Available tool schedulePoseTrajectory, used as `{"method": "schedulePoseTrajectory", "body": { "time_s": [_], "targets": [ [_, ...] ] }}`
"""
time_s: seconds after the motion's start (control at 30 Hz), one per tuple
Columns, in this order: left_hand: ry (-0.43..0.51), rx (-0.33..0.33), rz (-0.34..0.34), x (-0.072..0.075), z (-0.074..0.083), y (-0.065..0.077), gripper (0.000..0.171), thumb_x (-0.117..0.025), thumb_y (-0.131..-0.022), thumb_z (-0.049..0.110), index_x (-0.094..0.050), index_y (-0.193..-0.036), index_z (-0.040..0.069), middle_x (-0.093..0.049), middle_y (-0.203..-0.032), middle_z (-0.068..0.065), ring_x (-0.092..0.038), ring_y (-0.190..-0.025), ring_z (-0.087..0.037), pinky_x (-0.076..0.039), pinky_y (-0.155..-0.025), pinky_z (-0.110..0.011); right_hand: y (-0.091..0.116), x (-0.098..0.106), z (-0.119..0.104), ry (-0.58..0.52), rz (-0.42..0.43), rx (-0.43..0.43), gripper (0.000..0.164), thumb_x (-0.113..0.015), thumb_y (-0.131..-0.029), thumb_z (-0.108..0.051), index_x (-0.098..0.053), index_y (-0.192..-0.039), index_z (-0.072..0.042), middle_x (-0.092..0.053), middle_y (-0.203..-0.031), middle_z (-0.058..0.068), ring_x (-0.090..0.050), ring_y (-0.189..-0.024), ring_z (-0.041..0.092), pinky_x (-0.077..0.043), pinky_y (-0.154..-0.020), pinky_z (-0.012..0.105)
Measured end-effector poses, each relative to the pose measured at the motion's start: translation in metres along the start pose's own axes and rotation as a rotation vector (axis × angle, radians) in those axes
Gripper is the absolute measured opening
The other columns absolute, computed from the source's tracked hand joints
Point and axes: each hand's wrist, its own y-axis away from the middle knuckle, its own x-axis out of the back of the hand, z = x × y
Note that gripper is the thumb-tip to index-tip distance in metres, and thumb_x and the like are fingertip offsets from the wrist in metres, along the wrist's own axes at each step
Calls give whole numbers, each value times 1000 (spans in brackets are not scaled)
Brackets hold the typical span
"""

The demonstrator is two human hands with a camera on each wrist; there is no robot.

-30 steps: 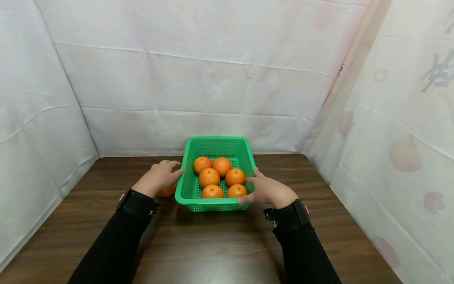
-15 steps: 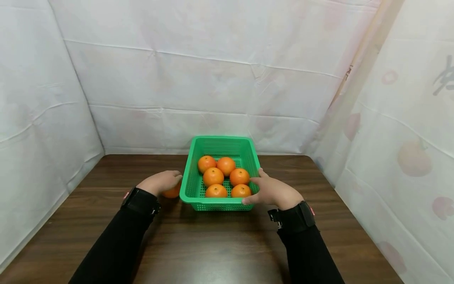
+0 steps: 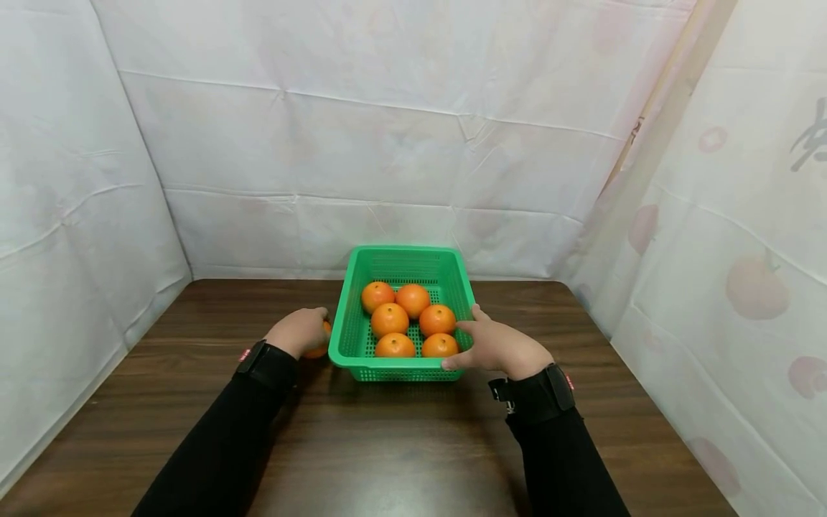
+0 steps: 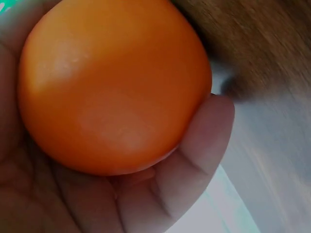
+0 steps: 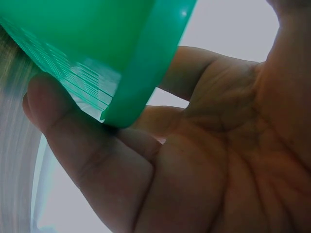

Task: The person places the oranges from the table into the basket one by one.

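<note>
In the head view my left hand (image 3: 298,332) is at the left side of a green plastic basket (image 3: 394,364), its fingers wrapped round an orange (image 3: 316,351). The left wrist view shows that orange (image 4: 116,87) large in the palm, with curled fingers (image 4: 204,138) under and beside it. My right hand (image 3: 499,347) holds the basket at its front right corner, the thumb at the front rim. Up close in the right wrist view, fingers (image 5: 87,150) lie along the basket's outer wall and others pass behind its rim (image 5: 150,68).
Several oranges (image 3: 390,319) lie inside the basket, mostly toward its front. It stands near the back of a dark wooden table (image 3: 400,445). White cloth walls (image 3: 362,143) rise behind and at both sides. Black sleeves and wrist straps cover both forearms.
My left hand has come down over the orange beside the basket and closed round it. The right hand stays at the basket's corner. The head view has shifted slightly.
</note>
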Motion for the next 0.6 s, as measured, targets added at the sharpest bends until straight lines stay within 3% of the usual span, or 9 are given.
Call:
{"method": "schedulePoseTrajectory", "body": {
  "time_s": [0.1,0.2,0.4,0.6],
  "targets": [
    [-29,14,8,-2,0,-1,45,-59,-96,25,-50,-135,3,-59,-89,-11,-52,-72,-27,-42,-67,-43,0,0,0,0,5,3,93,-74,-79,-60,-37,-151,-15,2,-161,15,-31,-135,38,-42,-96,53],
    [-45,14,18,-3,2,0,34,-59,-97,20,-54,-127,4,-56,-82,-10,-51,-68,-27,-41,-65,-43,-1,1,-1,6,5,2,93,-74,-79,-60,-37,-151,-15,2,-161,15,-31,-135,38,-42,-96,53],
    [-57,0,34,-3,3,-1,24,-61,-97,25,-59,-109,5,-55,-77,-10,-51,-66,-26,-41,-63,-43,-2,1,0,9,10,2,93,-74,-79,-61,-37,-151,-14,3,-161,15,-32,-135,37,-42,-96,51],
    [-51,0,35,-5,2,-2,23,-61,-97,26,-58,-109,7,-55,-79,-10,-51,-68,-27,-40,-64,-44,-2,0,0,14,9,-5,94,-74,-78,-62,-37,-151,-15,3,-161,14,-31,-135,37,-41,-97,52]
  ]
}}
